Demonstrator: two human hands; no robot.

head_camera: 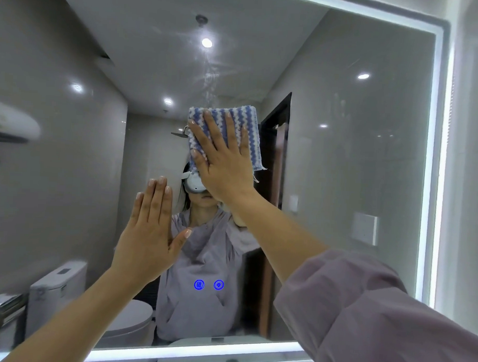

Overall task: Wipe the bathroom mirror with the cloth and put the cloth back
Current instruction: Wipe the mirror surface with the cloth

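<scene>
A large bathroom mirror (355,157) with a lit white border fills the view. My right hand (222,161) lies flat with spread fingers on a blue-and-white striped cloth (248,127), pressing it against the glass near the mirror's middle. My left hand (152,232) is held flat against the mirror lower left of the cloth, fingers together and thumb out, holding nothing. Faint streaks show on the glass above the cloth.
Two blue touch icons (208,284) glow on the lower glass. The reflection shows a person in a grey top, a toilet (58,285), a dark doorway and ceiling lights. The lit bottom edge of the mirror (199,350) runs just above a white counter.
</scene>
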